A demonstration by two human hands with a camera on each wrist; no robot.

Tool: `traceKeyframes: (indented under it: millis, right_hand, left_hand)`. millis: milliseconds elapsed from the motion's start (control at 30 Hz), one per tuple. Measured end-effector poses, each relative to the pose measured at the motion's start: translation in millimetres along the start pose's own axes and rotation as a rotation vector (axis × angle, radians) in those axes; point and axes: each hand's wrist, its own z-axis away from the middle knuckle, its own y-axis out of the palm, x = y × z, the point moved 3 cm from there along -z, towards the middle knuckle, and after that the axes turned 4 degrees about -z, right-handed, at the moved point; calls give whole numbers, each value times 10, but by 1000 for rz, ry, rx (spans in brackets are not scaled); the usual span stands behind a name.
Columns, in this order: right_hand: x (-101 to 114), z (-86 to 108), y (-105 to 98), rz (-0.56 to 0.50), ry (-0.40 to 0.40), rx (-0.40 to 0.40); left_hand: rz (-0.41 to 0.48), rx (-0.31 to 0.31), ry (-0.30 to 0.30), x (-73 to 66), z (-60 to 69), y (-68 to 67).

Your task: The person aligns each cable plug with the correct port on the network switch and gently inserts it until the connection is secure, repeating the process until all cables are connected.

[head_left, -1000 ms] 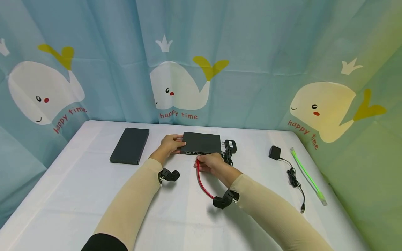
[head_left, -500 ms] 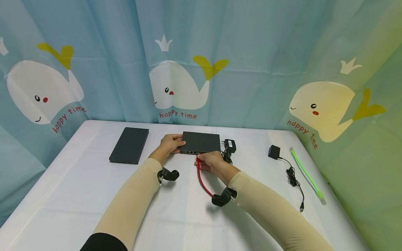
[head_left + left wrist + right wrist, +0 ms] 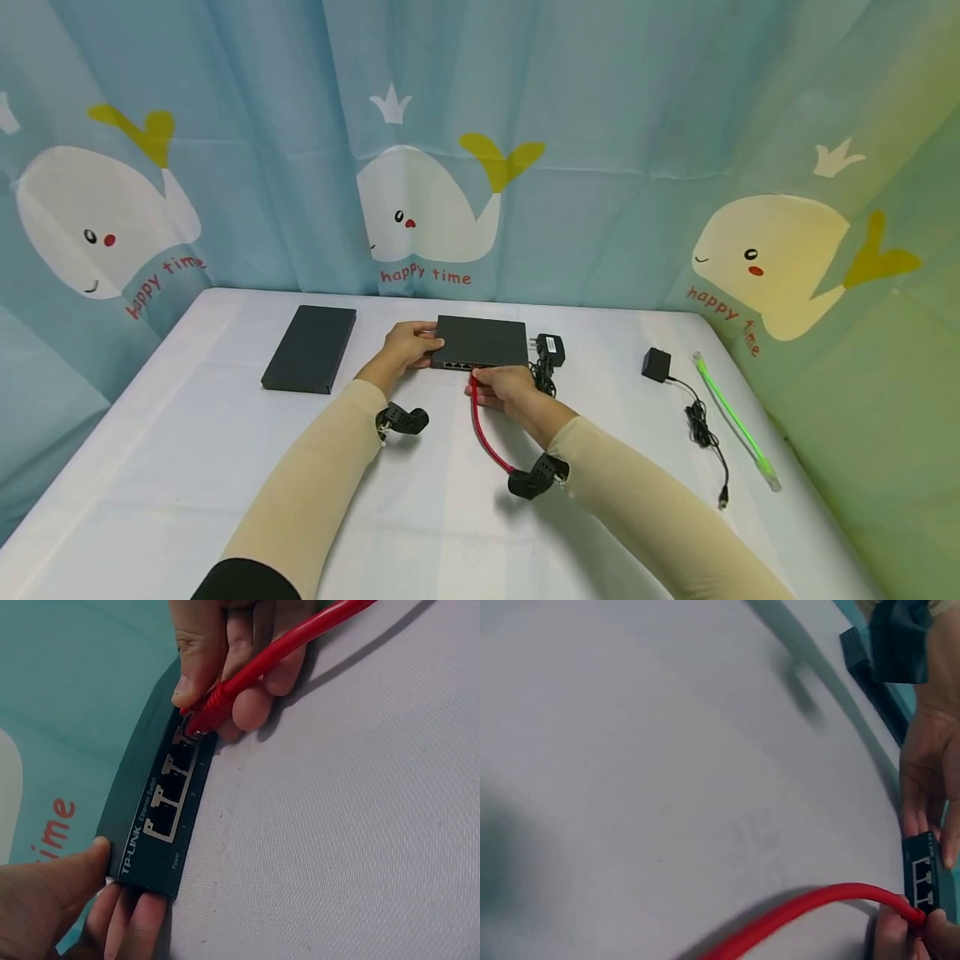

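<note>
A black TP-LINK Ethernet switch [image 3: 483, 340] lies on the white table, its row of ports facing the person. My left hand [image 3: 407, 344] grips the switch's left end, thumb on top and fingers beneath, as the left wrist view shows. Between thumb and fingers, my right hand [image 3: 512, 392] pinches the plug of a red network cable [image 3: 281, 646]. That plug [image 3: 210, 712] sits at a port right of several open ones; how deep it is seated cannot be told. From the plug the cable curves toward the right wrist camera.
Left of the hands lies a second flat black box [image 3: 310, 348]. Beside the switch is a black power adapter [image 3: 551, 348] with a bundled cord. Farther right lie another power adapter [image 3: 656, 364] with its cord and a green network cable [image 3: 735, 421]. A curtain hangs behind the table.
Very little differs. The right hand's fingers have shifted slightly on the red cable's plug at the port. The left hand and the switch stay where they were.
</note>
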Motion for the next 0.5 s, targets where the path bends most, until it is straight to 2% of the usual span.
traceKeyframes:
  millis: [167, 500]
  right_hand:
    - [2, -11, -23, -11, -5, 39]
    - [-48, 23, -38, 47, -45, 9]
  left_hand:
    - [10, -1, 0, -1, 4, 7]
    - [8, -13, -8, 16, 15, 19]
